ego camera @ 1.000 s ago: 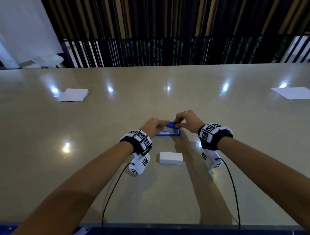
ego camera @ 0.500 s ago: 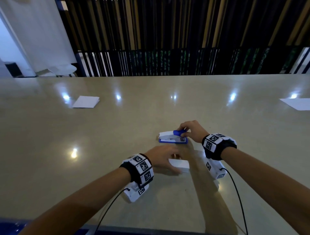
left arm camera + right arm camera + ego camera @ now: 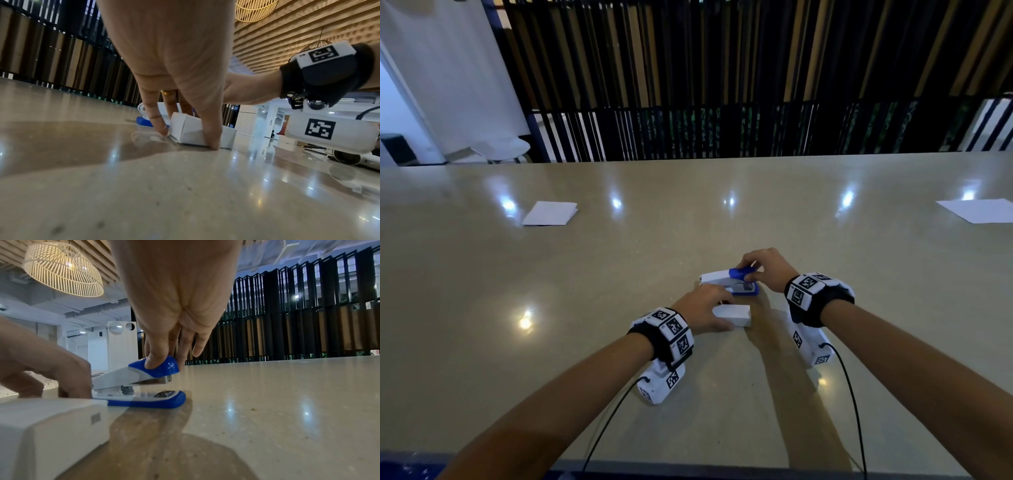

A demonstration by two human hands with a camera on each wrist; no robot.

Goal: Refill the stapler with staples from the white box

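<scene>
A white and blue stapler (image 3: pixel 729 282) (image 3: pixel 141 382) stands on the beige table, its top arm tilted up a little from the blue base. My right hand (image 3: pixel 763 269) (image 3: pixel 164 360) pinches the blue front cap between thumb and fingers. Just in front of the stapler lies the small white box (image 3: pixel 736 315) (image 3: pixel 191 131) (image 3: pixel 47 426), closed. My left hand (image 3: pixel 705 313) (image 3: pixel 185 129) grips the box's left end, thumb on the near side and fingers on the far side, fingertips touching the table.
A folded white paper (image 3: pixel 550 213) lies far left on the table (image 3: pixel 722 394), and a white sheet (image 3: pixel 979 209) lies at the far right edge. A dark slatted railing runs behind the table. Cables trail from both wrist cameras toward the near edge.
My left hand left the stapler, came back toward me and took hold of the white box. The right hand stays on the stapler's blue cap. The head view tilted up.
</scene>
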